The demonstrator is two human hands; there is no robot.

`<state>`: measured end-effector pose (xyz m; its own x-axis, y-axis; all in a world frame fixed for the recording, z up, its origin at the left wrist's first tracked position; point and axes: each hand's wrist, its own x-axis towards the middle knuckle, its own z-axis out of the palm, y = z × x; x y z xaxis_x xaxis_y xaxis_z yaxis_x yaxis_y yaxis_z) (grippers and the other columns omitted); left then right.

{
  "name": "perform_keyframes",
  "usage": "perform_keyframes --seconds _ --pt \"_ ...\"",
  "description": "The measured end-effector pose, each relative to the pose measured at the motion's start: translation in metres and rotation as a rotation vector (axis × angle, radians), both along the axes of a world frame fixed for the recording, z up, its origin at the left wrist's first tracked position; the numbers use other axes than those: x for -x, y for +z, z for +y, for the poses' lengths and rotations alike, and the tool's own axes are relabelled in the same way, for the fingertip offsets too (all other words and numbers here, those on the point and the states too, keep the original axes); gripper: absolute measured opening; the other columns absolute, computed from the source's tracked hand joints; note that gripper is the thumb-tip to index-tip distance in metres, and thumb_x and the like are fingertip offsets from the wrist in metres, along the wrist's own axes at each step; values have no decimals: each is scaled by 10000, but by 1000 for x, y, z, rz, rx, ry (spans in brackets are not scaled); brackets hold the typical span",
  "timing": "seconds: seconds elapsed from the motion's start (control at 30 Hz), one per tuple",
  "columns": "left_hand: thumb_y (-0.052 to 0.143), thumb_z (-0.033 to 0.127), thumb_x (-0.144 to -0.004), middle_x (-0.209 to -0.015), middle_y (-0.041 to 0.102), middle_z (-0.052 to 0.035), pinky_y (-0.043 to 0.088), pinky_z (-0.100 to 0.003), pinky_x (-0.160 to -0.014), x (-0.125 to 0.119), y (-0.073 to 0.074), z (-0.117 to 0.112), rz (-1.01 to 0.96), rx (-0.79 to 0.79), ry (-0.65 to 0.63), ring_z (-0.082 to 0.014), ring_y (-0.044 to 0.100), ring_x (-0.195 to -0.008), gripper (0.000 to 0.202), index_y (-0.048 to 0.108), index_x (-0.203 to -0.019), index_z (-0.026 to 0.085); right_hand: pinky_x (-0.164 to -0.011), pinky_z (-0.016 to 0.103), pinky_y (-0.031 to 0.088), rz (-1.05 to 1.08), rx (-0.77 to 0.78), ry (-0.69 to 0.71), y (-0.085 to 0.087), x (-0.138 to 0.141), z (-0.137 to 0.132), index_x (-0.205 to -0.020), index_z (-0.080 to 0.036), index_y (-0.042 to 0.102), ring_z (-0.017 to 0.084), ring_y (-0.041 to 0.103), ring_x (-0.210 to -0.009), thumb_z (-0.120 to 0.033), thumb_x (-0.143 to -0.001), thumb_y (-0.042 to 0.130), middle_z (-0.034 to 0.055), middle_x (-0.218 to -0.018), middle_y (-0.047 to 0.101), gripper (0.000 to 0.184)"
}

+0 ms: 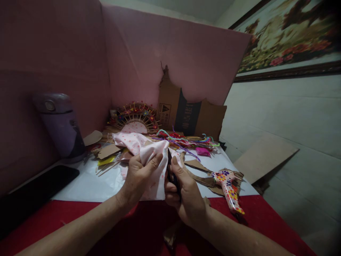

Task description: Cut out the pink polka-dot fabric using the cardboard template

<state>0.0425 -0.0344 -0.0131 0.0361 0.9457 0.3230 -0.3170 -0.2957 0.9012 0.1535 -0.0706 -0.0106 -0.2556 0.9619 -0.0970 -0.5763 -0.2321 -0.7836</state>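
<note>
My left hand (140, 176) is closed on a piece of pink-and-white dotted cloth (138, 144), with the thumb pressed on its folded edge. The cloth trails away over the white sheet (87, 185) behind it. My right hand (183, 193) is closed around dark scissors (170, 167), and their blades stand against the cloth's edge right beside my left thumb. Both hands are held close together above the near edge of the white sheet, over the red table cover (149, 231).
A purple flask (61, 124) stands at the left, a black phone (34, 193) lies before it. Behind are a half-round stick-and-bead piece (135, 115), coloured cords (186, 140), cardboard scraps (197, 167) and a flowered glue gun (229, 190). Pink boards wall the back and left.
</note>
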Motion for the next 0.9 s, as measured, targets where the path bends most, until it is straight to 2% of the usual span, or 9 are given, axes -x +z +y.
perform_keyframes --seconds 0.33,0.57,0.9 --pt "712 285 -701 -619 587 19 422 -149 -456 1 3 -1 -21 -8 -11 -66 491 -519 165 631 -686 142 -350 132 88 -33 -49 26 0 1 -1 -650 -183 441 27 135 -390 -517 -781 587 -92 -470 315 387" --pt "718 281 -693 -623 574 25 425 -152 -476 3 2 0 -6 -8 5 -68 491 -533 180 608 -666 142 -351 134 83 -34 -44 13 -2 1 -2 -655 -188 422 25 133 -400 -532 -726 639 -94 -476 312 412" --pt "709 342 -687 -535 549 22 364 -154 -383 2 4 2 71 43 -19 -68 454 -445 235 606 -655 134 -353 123 84 -40 -8 -12 -1 2 -1 -667 -194 412 22 137 -402 -560 -677 670 -99 -479 317 447"
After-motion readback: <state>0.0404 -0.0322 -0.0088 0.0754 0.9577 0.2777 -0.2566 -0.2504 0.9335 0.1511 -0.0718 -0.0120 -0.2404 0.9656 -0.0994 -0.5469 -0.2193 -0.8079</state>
